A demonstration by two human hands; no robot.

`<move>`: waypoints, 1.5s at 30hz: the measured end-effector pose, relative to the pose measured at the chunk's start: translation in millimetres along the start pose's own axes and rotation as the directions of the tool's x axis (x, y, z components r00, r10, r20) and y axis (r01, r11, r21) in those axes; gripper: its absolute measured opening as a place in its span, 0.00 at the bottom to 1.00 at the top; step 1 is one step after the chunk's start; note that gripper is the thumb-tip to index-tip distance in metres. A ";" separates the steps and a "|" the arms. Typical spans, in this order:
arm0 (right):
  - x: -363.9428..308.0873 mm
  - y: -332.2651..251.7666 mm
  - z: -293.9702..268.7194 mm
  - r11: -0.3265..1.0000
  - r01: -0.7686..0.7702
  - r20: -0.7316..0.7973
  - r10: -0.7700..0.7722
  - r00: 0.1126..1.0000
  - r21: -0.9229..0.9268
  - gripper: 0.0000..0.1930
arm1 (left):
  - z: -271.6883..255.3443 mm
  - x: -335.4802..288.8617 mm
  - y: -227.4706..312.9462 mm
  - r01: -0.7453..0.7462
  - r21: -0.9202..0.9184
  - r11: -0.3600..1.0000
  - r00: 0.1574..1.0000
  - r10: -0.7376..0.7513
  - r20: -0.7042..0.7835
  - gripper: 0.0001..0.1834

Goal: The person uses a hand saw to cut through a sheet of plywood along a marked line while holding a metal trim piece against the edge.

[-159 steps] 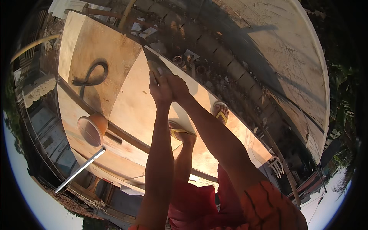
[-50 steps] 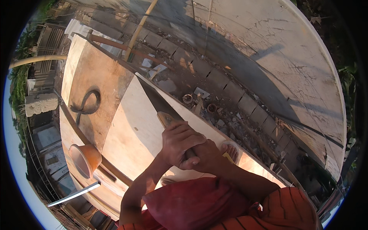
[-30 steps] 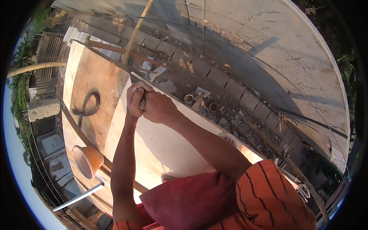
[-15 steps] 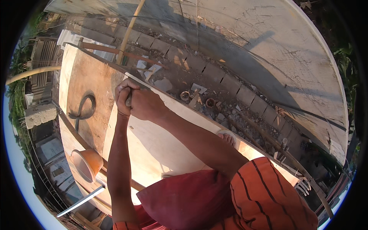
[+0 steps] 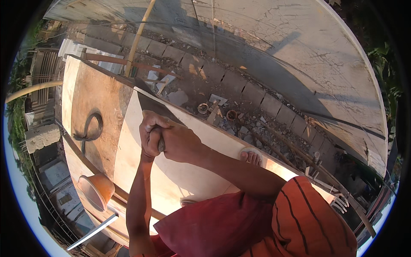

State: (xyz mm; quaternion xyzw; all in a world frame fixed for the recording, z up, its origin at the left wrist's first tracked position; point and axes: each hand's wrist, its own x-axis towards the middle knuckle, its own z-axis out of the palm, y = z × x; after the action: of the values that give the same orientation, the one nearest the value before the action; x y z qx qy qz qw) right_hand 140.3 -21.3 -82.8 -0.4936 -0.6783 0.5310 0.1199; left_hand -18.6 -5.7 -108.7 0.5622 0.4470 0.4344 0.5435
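Observation:
Both hands grip the handle of a handsaw (image 5: 157,108), whose dark toothed blade points away from me across a pale sheet of board (image 5: 128,141). My left hand (image 5: 150,130) wraps round the handle's far left side. Against it, my right hand (image 5: 182,143) is closed round the same handle, and the rounded grip end pokes out between them. Beneath the hands the board lies flat, its long right edge running past my sandalled right foot (image 5: 251,156). How deep the blade sits in the board cannot be made out.
A looped dark strap or hose (image 5: 87,132) lies on a brown-stained panel (image 5: 109,94) at left. An orange bucket (image 5: 96,191) rests tipped on its side by a pole. Bamboo poles (image 5: 139,38) rise beyond. Below the right edge lies rubble (image 5: 252,128), beside a cracked wall (image 5: 299,51).
Both hands have drawn back toward me and slightly right with the handsaw. More of the toothed blade now shows beyond them.

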 end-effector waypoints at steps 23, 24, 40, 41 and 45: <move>-90.0 7.3 -8.2 0.990 -0.006 -0.096 0.020 0.995 0.144 0.17 | 72.7 -19.4 38.6 -0.363 0.335 0.869 0.927 0.301 0.223 0.11; -55.9 12.6 0.1 0.991 -0.034 -0.098 0.047 0.994 0.131 0.16 | 48.7 -3.8 5.4 -0.276 0.297 0.914 0.953 0.220 0.207 0.11; -45.2 34.4 17.0 0.998 0.020 -0.158 -0.009 0.987 0.066 0.11 | 47.8 -2.2 -3.3 -0.366 0.351 0.862 0.924 0.290 0.249 0.09; -15.3 24.1 14.8 0.997 -0.003 -0.173 0.016 0.985 0.073 0.11 | 24.0 5.8 -22.3 -0.186 0.243 0.952 0.974 0.147 0.170 0.10; -40.1 24.7 3.3 0.991 -0.098 -0.037 0.102 0.994 0.093 0.12 | 42.0 7.3 1.2 -0.230 0.293 0.928 0.953 0.153 0.262 0.09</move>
State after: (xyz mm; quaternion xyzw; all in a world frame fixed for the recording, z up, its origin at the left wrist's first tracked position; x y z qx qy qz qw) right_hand 170.9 -56.5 -90.4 -0.5320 -0.6252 0.5562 0.1294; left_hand 24.0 -7.9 -108.8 0.7313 0.3871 0.3379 0.4485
